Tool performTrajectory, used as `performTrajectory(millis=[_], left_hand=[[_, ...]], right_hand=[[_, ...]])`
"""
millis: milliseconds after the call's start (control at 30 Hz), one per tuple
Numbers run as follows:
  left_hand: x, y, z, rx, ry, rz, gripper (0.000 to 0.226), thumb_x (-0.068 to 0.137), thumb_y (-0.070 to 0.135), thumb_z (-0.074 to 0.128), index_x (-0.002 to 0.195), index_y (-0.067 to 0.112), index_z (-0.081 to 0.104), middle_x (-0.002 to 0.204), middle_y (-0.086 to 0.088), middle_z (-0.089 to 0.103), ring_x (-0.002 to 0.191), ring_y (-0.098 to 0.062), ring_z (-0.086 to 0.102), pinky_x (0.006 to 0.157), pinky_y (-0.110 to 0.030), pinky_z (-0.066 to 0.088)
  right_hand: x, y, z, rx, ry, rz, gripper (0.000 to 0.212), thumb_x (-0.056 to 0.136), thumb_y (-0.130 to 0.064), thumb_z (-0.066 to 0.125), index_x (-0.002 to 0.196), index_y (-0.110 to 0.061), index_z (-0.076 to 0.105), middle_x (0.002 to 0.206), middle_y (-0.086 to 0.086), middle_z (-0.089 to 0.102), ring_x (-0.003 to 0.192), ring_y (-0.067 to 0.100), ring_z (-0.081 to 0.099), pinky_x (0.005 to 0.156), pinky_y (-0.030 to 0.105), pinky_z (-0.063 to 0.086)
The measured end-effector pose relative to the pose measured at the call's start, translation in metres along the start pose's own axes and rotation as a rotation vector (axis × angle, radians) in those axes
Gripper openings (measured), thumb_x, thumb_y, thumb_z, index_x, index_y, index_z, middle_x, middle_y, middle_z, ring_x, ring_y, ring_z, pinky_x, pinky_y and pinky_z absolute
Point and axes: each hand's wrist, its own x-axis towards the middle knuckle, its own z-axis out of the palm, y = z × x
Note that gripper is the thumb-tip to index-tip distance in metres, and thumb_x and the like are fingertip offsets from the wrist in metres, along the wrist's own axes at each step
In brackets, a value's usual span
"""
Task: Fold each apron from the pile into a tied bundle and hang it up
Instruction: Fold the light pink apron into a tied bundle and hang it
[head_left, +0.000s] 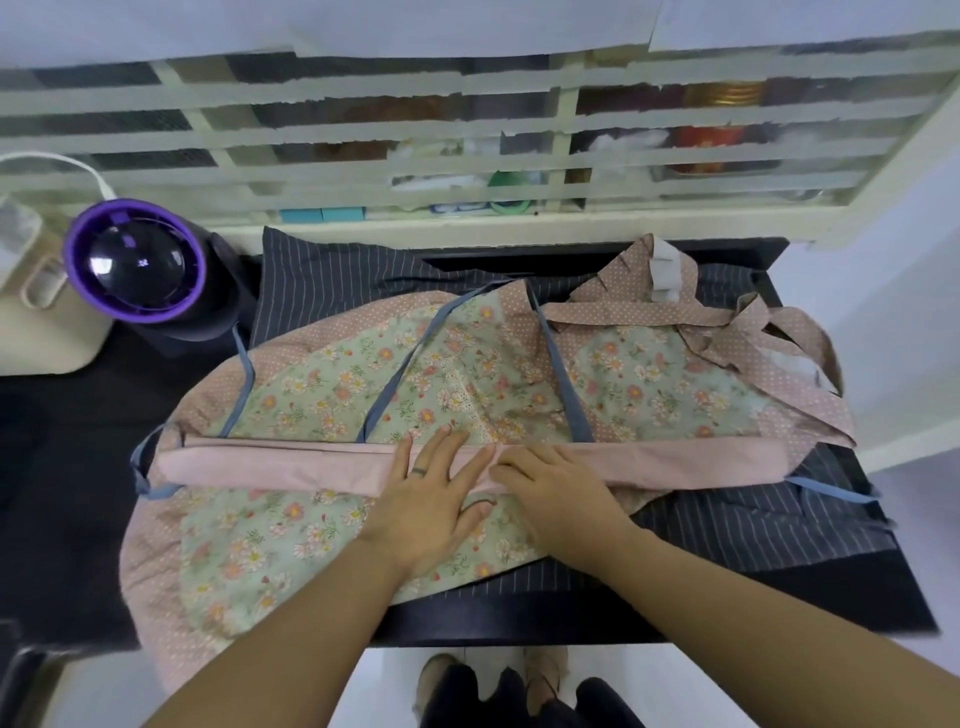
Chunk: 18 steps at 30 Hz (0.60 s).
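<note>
I see the left hand (431, 499) and right hand (558, 488) flat, fingers straight, pressing the floral apron's (332, 379) long pink fold (270, 465).

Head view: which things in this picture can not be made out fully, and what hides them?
- Pink folded band, head view: its middle is hidden under the left hand and right hand.
- Striped cloth: mostly covered by the floral apron.
- Shelf items: blurred, crossed by pale slats.
- Beige object: cut off by the left edge.
</note>
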Motion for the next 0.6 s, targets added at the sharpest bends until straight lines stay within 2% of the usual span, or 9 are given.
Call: performTrajectory(millis=[67,133,200,267,333,367,433,500,600], left_hand=[[0.003,0.0,-0.001,0.022,0.091,0.0,0.057,0.1,0.051,0.018,0.144,0.022,0.041,0.129,-0.009,0.046,0.123,-0.03,0.043,0.112,-0.054,0.021],[0.006,0.004,-0.004,0.038,0.198,0.017,0.054,0.094,0.043,0.031,0.135,0.017,0.054,0.115,-0.008,0.049,0.109,-0.028,0.045,0.105,-0.053,0.039],[0.01,0.006,-0.009,0.051,0.286,0.064,0.049,0.087,0.036,0.044,0.127,0.013,0.06,0.106,-0.008,0.057,0.099,-0.028,0.051,0.1,-0.048,0.046],[0.012,0.006,-0.012,0.046,0.33,0.097,0.051,0.073,0.028,0.071,0.12,0.011,0.065,0.1,-0.008,0.063,0.091,-0.027,0.06,0.091,-0.041,0.051],[0.011,0.007,-0.016,0.024,0.291,0.094,0.065,0.053,0.024,0.087,0.114,0.012,0.068,0.097,-0.006,0.065,0.085,-0.024,0.065,0.079,-0.033,0.055],[0.011,0.008,-0.018,0.013,0.28,0.096,0.067,0.047,0.024,0.09,0.111,0.013,0.07,0.095,-0.004,0.066,0.083,-0.022,0.066,0.072,-0.029,0.055],[0.011,0.006,-0.02,-0.028,0.261,0.08,0.069,0.04,0.021,0.092,0.106,0.017,0.071,0.094,0.0,0.067,0.077,-0.017,0.066,0.059,-0.023,0.053],[0.011,0.0,-0.023,-0.073,0.233,0.05,0.07,0.038,0.015,0.091,0.105,0.02,0.07,0.092,0.004,0.066,0.071,-0.014,0.065,0.051,-0.021,0.049],[0.013,-0.004,-0.039,-0.139,0.141,0.004,0.054,0.059,0.007,0.081,0.109,0.02,0.063,0.097,0.003,0.064,0.077,-0.017,0.065,0.055,-0.027,0.049]], right_hand=[[0.006,0.004,0.001,-0.004,-0.018,0.017,0.036,0.08,-0.017,0.036,0.093,-0.013,0.069,0.091,0.002,0.065,0.079,0.022,0.062,0.067,0.036,0.054],[0.009,0.004,0.001,-0.022,-0.035,0.029,0.034,0.081,-0.016,0.037,0.092,-0.013,0.069,0.089,0.002,0.065,0.076,0.022,0.061,0.064,0.035,0.054],[0.013,0.003,0.001,-0.044,-0.046,0.046,0.036,0.08,-0.016,0.035,0.09,-0.012,0.069,0.086,0.002,0.064,0.073,0.021,0.061,0.06,0.033,0.053],[0.017,0.002,0.0,-0.038,-0.031,0.042,0.036,0.08,-0.016,0.035,0.087,-0.01,0.069,0.08,0.003,0.064,0.069,0.021,0.06,0.056,0.033,0.053],[0.02,0.002,-0.004,-0.025,-0.015,0.051,0.023,0.076,-0.015,0.047,0.081,-0.011,0.07,0.074,0.002,0.063,0.064,0.019,0.06,0.052,0.028,0.052],[0.02,0.001,-0.009,-0.032,-0.014,0.059,0.015,0.071,-0.011,0.058,0.079,-0.012,0.071,0.072,0.001,0.063,0.063,0.018,0.06,0.051,0.025,0.05],[0.024,-0.002,-0.018,-0.012,-0.126,0.109,0.021,0.067,-0.002,0.067,0.086,-0.012,0.07,0.081,0.003,0.064,0.073,0.02,0.062,0.058,0.026,0.048],[0.033,-0.004,-0.031,0.005,-0.255,0.199,0.024,0.082,-0.003,0.057,0.104,-0.009,0.064,0.101,0.006,0.062,0.094,0.025,0.058,0.073,0.031,0.045],[0.053,-0.004,-0.049,-0.022,-0.378,0.359,0.021,0.09,-0.011,0.049,0.108,-0.014,0.059,0.106,0.006,0.062,0.097,0.024,0.059,0.068,0.03,0.039]])
